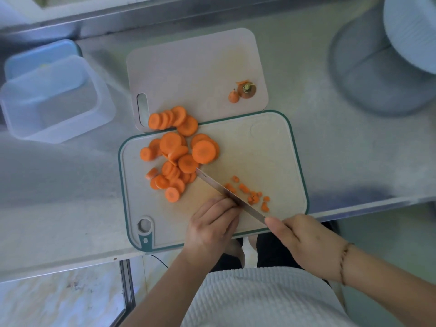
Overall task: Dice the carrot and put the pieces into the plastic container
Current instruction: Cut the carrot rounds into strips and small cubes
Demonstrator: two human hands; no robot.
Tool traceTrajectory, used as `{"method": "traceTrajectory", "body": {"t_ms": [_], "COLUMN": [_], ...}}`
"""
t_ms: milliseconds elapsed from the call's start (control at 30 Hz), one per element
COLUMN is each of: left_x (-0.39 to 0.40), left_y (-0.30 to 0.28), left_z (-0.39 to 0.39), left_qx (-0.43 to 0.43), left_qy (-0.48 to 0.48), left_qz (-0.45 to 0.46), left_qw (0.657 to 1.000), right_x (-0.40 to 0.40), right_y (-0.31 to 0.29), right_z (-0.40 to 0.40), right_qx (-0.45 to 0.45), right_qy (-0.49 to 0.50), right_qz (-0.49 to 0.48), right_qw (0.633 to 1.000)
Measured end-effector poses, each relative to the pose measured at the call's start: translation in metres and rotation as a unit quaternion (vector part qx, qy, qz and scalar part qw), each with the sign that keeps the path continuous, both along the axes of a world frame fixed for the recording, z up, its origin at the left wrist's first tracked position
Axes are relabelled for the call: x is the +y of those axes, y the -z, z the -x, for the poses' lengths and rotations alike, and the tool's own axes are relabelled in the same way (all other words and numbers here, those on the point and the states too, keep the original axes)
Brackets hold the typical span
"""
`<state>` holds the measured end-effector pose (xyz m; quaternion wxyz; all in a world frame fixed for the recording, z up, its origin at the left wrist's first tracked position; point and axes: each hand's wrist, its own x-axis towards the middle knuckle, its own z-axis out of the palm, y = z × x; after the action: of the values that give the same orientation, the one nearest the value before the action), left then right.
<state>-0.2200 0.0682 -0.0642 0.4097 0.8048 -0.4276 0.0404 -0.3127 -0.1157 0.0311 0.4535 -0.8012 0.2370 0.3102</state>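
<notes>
Orange carrot rounds (179,159) lie heaped toward the far left of the green-rimmed cutting board (278,147), with a few small diced bits (253,197) on its near right; they look stiff, light and probably slick on their cut faces, so each is best pinned flat from above. The left hand (212,223) has its grip curled down on the board against the knife blade (232,197); what it pins is hidden. The right hand (304,241) grips the knife's handle, while the clear plastic container (14,114) waits on the bench well left of the board.

A kitchen — steel counter (330,142), cutting boards (271,161), sliced carrot (204,152), stacked plates (410,31).
</notes>
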Motion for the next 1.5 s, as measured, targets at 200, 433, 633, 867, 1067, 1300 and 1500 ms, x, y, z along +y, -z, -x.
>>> {"method": "traceTrajectory", "body": {"t_ms": [200,433,633,867,1067,1300,1500], "left_x": [0.002,0.024,0.018,0.017,0.015,0.016,-0.005], "left_y": [-0.005,-0.008,-0.010,-0.007,-0.008,-0.011,-0.082], "left_z": [0.000,-0.002,-0.002,-0.003,-0.003,-0.004,-0.043], "left_qx": [0.030,0.112,0.160,0.151,0.133,0.138,0.002], "left_qy": [-0.025,-0.182,-0.188,-0.157,-0.148,-0.159,-0.094], "left_qz": [0.014,0.022,0.067,0.054,0.056,0.057,0.126], "left_qw": [0.999,0.977,0.967,0.975,0.978,0.976,0.988], "right_x": [-0.015,-0.021,-0.021,-0.065,-0.107,-0.113,-0.096], "right_y": [-0.005,-0.005,0.008,0.002,-0.003,-0.006,-0.008], "right_z": [0.008,0.020,0.013,-0.011,-0.051,-0.065,-0.040], "right_qx": [-0.029,-0.026,0.018,0.064,0.072,0.057,-0.084], "right_qy": [0.006,-0.030,-0.031,-0.016,0.037,0.010,-0.165], "right_qz": [0.009,-0.021,-0.058,-0.013,-0.029,-0.038,0.188], "right_qw": [1.000,0.999,0.998,0.998,0.996,0.998,0.965]}}
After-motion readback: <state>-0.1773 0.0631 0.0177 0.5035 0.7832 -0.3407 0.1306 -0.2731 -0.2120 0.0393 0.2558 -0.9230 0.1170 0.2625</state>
